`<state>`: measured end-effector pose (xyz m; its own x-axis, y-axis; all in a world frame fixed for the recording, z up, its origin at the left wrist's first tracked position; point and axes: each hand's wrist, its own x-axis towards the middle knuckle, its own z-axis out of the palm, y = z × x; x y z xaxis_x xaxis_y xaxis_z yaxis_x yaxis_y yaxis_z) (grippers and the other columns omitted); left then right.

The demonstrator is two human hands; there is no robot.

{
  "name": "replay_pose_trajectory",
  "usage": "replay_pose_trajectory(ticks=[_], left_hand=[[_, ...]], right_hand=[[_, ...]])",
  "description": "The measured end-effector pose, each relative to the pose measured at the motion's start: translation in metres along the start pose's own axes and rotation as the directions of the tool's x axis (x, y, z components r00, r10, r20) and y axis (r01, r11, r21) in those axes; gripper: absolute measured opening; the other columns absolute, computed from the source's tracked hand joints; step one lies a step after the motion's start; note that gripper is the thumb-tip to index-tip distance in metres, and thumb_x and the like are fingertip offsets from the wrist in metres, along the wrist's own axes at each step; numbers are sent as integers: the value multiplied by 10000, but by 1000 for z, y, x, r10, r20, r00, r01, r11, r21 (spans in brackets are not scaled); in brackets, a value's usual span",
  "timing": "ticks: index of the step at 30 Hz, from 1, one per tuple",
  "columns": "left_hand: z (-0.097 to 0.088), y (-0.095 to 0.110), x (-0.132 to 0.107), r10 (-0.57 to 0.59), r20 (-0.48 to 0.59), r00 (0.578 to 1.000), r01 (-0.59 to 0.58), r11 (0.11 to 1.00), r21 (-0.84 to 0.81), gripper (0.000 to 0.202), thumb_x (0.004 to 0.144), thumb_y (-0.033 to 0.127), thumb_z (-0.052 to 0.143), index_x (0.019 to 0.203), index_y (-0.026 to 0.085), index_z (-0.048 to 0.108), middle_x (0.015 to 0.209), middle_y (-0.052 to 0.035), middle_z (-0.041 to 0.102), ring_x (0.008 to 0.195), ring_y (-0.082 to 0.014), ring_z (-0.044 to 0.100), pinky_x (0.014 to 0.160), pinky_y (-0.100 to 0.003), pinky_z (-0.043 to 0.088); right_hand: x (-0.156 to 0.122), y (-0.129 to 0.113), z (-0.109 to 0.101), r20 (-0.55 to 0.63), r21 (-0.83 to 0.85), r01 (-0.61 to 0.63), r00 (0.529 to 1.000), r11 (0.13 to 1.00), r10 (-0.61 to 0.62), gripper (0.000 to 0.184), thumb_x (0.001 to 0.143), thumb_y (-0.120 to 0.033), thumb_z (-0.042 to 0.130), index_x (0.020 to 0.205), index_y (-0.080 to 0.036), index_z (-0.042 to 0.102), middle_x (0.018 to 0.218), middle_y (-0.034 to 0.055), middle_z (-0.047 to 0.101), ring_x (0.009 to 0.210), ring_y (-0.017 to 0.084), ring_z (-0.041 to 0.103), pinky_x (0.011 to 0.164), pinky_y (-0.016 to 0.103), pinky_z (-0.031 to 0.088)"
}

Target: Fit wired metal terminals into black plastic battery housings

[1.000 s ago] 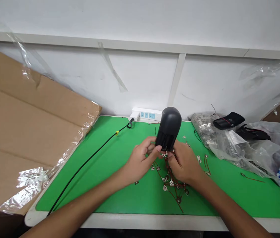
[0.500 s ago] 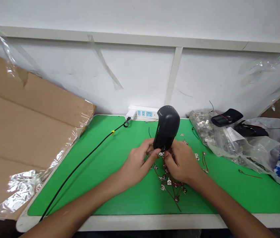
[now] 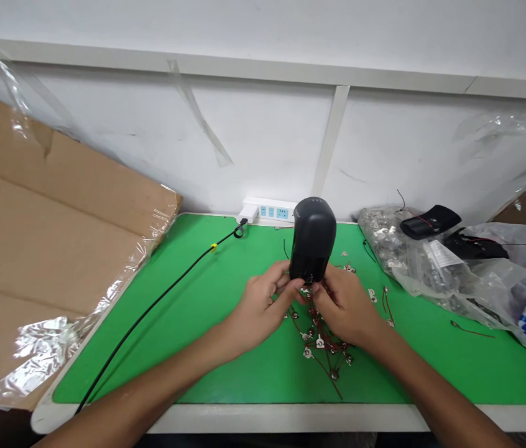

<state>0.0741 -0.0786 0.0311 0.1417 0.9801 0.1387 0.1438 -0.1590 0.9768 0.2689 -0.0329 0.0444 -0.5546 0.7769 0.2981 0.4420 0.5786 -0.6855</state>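
Note:
Both hands grip a black, curved plastic housing (image 3: 314, 233), held upright above the table with its rounded end at the top. My left hand (image 3: 267, 305) pinches its lower left corner between thumb and fingers. My right hand (image 3: 344, 305) closes on the lower right corner, its thumb at the bottom edge. Small metal parts appear at the housing's lower end, too fine to make out. Under and between the hands lies a loose heap of small metal contacts with reddish-brown wires (image 3: 332, 351). My right hand hides part of that heap.
Clear bags of metal parts (image 3: 387, 239) lie at the back right, with black housings (image 3: 431, 222) on top. A white power strip (image 3: 270, 210) stands against the wall, with a black cable (image 3: 165, 292) crossing the green mat (image 3: 226, 379). Cardboard (image 3: 67, 249) leans on the left.
The housing has turned slightly in my hands, so its front faces me more squarely. Both hands keep their hold at its lower end. The camera view has shifted a little.

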Motion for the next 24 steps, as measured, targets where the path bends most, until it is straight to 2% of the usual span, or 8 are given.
replay_pose_trajectory(ticks=[4,14,20,24], left_hand=[[3,1,0,-20,16,1000,22,995,-94,328,1052,447,608,1279,211,630,971,-61,773,901,-232,766,781,-313,552],[3,1,2,-33,23,999,36,992,-124,373,1047,464,620,1280,173,616,948,-74,773,859,-224,769,753,-304,550],[3,-1,5,-73,28,997,77,982,-174,498,1025,512,646,1367,153,597,869,-72,786,790,-214,750,704,-292,520],[5,0,6,-97,41,994,104,972,-210,500,1023,530,644,1355,158,602,894,-66,778,809,-203,756,700,-272,503]], right_hand=[[0,1,-1,0,53,1,1000,999,-1,96,968,-214,491,897,-233,551,732,-19,614,625,179,525,617,307,334],[2,5,0,6,107,0,1000,994,0,143,983,-219,481,845,-225,518,694,-40,556,605,154,478,605,298,308],[2,11,2,35,173,-24,999,985,19,153,1033,-288,481,946,-217,585,738,-18,588,626,164,498,607,306,335],[2,12,5,28,237,-53,998,970,48,251,1081,-375,449,981,-220,620,711,-17,573,598,165,478,586,309,331]])
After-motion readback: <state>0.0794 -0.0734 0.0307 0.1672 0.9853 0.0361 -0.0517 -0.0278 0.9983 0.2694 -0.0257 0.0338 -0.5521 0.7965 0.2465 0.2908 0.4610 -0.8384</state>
